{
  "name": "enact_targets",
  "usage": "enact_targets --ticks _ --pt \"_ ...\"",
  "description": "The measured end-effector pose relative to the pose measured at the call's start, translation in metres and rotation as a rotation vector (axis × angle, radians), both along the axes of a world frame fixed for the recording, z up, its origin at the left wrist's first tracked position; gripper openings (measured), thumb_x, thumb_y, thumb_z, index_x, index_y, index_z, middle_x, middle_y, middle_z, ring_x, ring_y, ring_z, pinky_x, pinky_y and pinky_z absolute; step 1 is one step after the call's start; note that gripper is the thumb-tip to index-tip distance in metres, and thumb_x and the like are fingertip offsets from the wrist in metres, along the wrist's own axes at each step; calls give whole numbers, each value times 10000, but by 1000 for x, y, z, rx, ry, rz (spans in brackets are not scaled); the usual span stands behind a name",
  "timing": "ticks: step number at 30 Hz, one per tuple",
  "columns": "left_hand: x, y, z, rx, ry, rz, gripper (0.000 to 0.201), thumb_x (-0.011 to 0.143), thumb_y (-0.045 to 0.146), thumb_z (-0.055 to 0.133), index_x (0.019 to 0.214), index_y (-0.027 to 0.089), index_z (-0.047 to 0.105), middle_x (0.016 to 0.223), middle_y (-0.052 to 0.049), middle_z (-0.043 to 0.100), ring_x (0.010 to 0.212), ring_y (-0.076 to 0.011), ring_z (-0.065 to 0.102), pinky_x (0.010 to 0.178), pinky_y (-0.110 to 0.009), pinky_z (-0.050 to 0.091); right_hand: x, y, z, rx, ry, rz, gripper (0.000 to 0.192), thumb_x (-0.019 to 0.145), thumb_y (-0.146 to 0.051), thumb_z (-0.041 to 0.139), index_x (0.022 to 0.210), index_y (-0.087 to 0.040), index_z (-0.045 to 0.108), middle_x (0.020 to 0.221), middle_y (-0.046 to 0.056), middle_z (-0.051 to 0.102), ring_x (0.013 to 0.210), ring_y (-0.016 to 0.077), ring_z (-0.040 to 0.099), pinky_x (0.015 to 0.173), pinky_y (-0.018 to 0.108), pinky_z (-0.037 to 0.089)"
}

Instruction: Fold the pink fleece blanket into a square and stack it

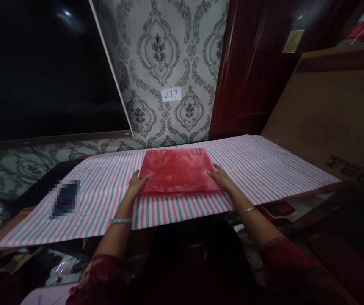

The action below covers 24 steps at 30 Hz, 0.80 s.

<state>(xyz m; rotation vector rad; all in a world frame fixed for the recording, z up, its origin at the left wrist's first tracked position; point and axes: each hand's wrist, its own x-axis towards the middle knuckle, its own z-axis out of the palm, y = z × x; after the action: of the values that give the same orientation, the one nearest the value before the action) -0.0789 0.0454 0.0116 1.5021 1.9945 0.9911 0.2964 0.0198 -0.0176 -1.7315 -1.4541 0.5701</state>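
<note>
A folded red cloth (177, 170), soft and slightly plush in look, lies flat as a rectangle on a striped tablecloth (252, 163). My left hand (136, 185) grips its left edge, thumb on top and the other fingers partly hidden at the side. At the opposite edge, my right hand (220, 176) holds the cloth the same way, thumb over the upper face. The front edge of the cloth shows stacked layers. Whether its underside touches the tablecloth all over, I cannot tell.
A blurred-out dark patch (64, 200) lies on the tablecloth at left. Behind stand a large black screen (48, 72) and a patterned wall with a "277" label (171, 94). A big cardboard box (331, 110) borders the right side. Assorted clutter sits below the table.
</note>
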Motion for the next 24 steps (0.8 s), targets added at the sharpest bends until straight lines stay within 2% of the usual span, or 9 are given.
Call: enact_targets --ticks 3,5,7,10,13,16,18,21,24 --pt "-2 -5 7 25 -2 -26 784 838 434 669 1501 108 408 924 -67 722 894 -237 720 776 -325 570 6 -3 8 -41 312 5 705 903 -306 559 1547 -102 356 1229 155 698 984 243 710 864 379 572" --pt "-5 -13 7 19 32 -61 772 864 417 631 1528 118 376 895 -52 701 874 -236 717 769 -330 572 12 -9 6 -46 350 -11 723 883 -322 598 1539 -114 376 1193 147 708 955 245 709 851 380 571" --pt "-6 -23 4 -39 87 -106 684 883 380 596 1500 134 430 926 -62 709 931 -250 714 820 -348 573 18 -17 1 -102 325 -14 705 883 -343 604 1519 -109 411 1157 147 716 926 251 709 841 388 568" --pt "-4 -37 3 -107 154 -123 604 899 365 562 1432 86 511 1129 -153 709 1108 -300 675 952 -401 546 20 -28 -3 -166 165 -55 660 924 -360 533 1499 -53 428 1214 201 686 1001 274 694 894 404 546" --pt "14 -48 14 90 371 -104 666 923 389 518 1478 28 442 1427 -244 552 1340 -338 527 1109 -451 445 1 -33 9 18 -210 -80 623 948 -339 462 1496 -42 437 1408 232 570 1271 306 560 1073 439 434" --pt "53 -54 29 289 622 -260 607 962 353 439 1513 101 423 1564 -194 438 1473 -316 368 1202 -512 322 -39 -32 26 194 -540 65 569 977 -322 409 1511 -130 454 1578 167 420 1455 303 363 1181 485 292" --pt "83 -55 31 277 712 -378 585 971 341 429 1531 171 420 1615 -145 379 1514 -321 290 1225 -582 238 -68 -29 33 162 -643 167 569 1000 -322 383 1551 -183 405 1638 126 330 1504 306 282 1192 534 254" --pt "112 -53 19 176 775 -479 578 981 388 438 1539 239 422 1647 -102 320 1535 -344 229 1218 -658 164 -94 -24 30 49 -697 255 578 1019 -360 378 1580 -226 355 1673 82 246 1536 320 203 1191 596 209" --pt "117 -50 -3 128 794 -484 576 983 435 439 1540 287 421 1649 -82 314 1534 -364 222 1200 -696 153 -98 -22 17 -4 -712 286 581 1019 -400 391 1577 -240 363 1672 60 249 1545 313 175 1204 599 160"
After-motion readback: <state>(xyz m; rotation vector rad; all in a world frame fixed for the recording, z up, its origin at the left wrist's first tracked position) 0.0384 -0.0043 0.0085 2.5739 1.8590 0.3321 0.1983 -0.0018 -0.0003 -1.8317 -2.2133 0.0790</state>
